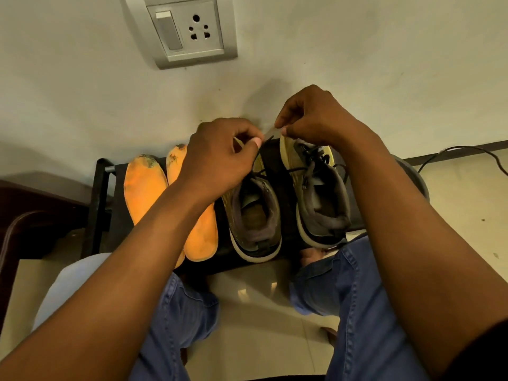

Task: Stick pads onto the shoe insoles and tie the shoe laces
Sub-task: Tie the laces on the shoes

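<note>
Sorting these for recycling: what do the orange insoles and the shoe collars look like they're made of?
The orange insoles look like matte foam, maybe fabric-faced: dull, no shine, dark wear at the toes. The shoe collars look like soft grey padded textile, rounded and slightly fuzzy. The soles' pale rims look like rubber or foam.

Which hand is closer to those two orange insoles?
Left. The left hand hovers right beside the orange insoles; the right hand is farther off, above the right shoe.
</note>
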Motion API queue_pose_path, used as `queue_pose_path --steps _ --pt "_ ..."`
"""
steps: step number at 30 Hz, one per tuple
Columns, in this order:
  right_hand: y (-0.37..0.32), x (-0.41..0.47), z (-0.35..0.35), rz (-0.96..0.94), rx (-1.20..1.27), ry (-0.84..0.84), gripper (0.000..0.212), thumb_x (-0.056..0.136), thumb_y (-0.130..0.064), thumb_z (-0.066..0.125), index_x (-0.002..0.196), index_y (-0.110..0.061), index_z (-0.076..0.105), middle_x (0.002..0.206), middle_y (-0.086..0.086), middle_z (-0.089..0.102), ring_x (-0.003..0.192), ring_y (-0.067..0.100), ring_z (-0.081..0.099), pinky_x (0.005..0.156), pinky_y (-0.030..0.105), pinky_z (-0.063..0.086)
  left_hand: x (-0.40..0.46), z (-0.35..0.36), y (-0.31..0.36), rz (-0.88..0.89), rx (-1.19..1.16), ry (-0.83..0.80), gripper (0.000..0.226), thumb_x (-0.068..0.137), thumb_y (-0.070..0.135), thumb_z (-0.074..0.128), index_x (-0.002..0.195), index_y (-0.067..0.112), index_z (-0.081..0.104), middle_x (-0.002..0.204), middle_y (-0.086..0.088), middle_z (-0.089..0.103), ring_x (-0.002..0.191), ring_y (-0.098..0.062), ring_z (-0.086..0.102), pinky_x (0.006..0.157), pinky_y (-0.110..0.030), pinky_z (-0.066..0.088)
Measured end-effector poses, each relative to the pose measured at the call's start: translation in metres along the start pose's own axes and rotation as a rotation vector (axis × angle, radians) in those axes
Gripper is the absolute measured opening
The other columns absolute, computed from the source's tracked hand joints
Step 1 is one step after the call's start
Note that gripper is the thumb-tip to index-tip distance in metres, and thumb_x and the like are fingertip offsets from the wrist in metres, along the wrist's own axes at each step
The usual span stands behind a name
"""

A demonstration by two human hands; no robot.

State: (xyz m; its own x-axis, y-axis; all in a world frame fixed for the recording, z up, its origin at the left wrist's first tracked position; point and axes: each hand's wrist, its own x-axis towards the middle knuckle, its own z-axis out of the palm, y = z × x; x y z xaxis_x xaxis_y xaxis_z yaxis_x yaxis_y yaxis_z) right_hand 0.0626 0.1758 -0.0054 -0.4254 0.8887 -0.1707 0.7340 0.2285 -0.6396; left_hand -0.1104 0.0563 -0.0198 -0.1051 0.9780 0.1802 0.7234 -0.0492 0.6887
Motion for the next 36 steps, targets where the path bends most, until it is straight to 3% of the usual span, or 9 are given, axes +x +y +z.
queue_pose_path --steps 3,9,12,17,21,25,32,36 --pt "0.002 -0.010 -0.012 0.050 -0.042 0.077 0.020 0.081 -0.004 0.072 0.089 -0.021 0.080 0.088 0.003 0.074 0.086 0.017 0.070 0.074 0.030 0.058 0.001 0.010 0.018 0.051 -0.011 -0.022 0.018 0.094 0.036 0.063 0.101 0.031 0.079 0.097 0.016 0.074 0.085 -0.002 0.066 0.077 -0.023 0.050" --pt "0.022 -0.042 -0.020 0.246 -0.058 0.188 0.016 0.081 -0.008 0.064 0.088 -0.014 0.077 0.089 0.009 0.074 0.087 0.028 0.070 0.082 0.044 0.061 0.000 0.032 0.045 0.101 0.076 -0.089 0.026 0.094 0.034 0.061 0.111 0.025 0.078 0.106 0.005 0.076 0.095 -0.015 0.068 0.084 -0.034 0.055" --pt "0.028 -0.061 -0.016 0.280 -0.076 0.184 0.016 0.083 -0.009 0.063 0.093 -0.011 0.076 0.091 0.011 0.073 0.087 0.029 0.069 0.083 0.044 0.061 0.001 0.046 0.051 0.110 0.212 -0.169 0.031 0.095 0.036 0.056 0.115 0.023 0.076 0.106 -0.002 0.075 0.096 -0.026 0.068 0.082 -0.044 0.055" --pt "0.032 -0.080 -0.016 0.316 -0.070 0.183 0.026 0.076 -0.005 0.066 0.097 -0.017 0.077 0.101 0.007 0.073 0.096 0.028 0.067 0.086 0.039 0.058 0.006 0.061 0.055 0.063 0.329 -0.226 0.027 0.097 0.030 0.059 0.117 0.020 0.073 0.111 -0.007 0.073 0.100 -0.031 0.067 0.084 -0.047 0.056" --pt "0.042 -0.080 -0.012 0.319 -0.057 0.183 0.024 0.078 -0.006 0.067 0.098 -0.017 0.077 0.100 0.007 0.074 0.095 0.027 0.068 0.085 0.040 0.058 0.014 0.069 0.052 -0.010 0.235 -0.223 0.027 0.095 0.030 0.063 0.118 0.022 0.074 0.113 -0.006 0.074 0.102 -0.031 0.067 0.087 -0.047 0.057" --pt "0.050 -0.070 -0.011 0.336 0.001 0.137 0.017 0.087 -0.008 0.065 0.097 -0.011 0.078 0.099 0.010 0.074 0.096 0.026 0.067 0.089 0.043 0.058 0.021 0.073 0.051 -0.107 0.117 -0.213 0.017 0.091 0.027 0.071 0.106 0.024 0.079 0.106 0.000 0.076 0.097 -0.021 0.070 0.087 -0.040 0.058" --pt "0.054 -0.060 -0.017 0.317 0.136 0.017 0.014 0.081 -0.008 0.072 0.089 -0.014 0.081 0.092 0.006 0.075 0.091 0.021 0.070 0.087 0.041 0.060 0.030 0.072 0.045 -0.191 0.069 -0.243 0.014 0.089 0.023 0.076 0.101 0.027 0.080 0.103 0.001 0.077 0.094 -0.016 0.070 0.085 -0.030 0.056" --pt "0.053 -0.059 -0.023 0.299 0.226 -0.057 0.010 0.083 -0.009 0.076 0.084 -0.018 0.080 0.084 0.002 0.075 0.079 0.014 0.067 0.071 0.030 0.056 0.031 0.070 0.038 -0.186 0.032 -0.259 0.016 0.085 0.017 0.079 0.096 0.028 0.080 0.091 0.005 0.076 0.086 -0.010 0.071 0.083 -0.028 0.058"
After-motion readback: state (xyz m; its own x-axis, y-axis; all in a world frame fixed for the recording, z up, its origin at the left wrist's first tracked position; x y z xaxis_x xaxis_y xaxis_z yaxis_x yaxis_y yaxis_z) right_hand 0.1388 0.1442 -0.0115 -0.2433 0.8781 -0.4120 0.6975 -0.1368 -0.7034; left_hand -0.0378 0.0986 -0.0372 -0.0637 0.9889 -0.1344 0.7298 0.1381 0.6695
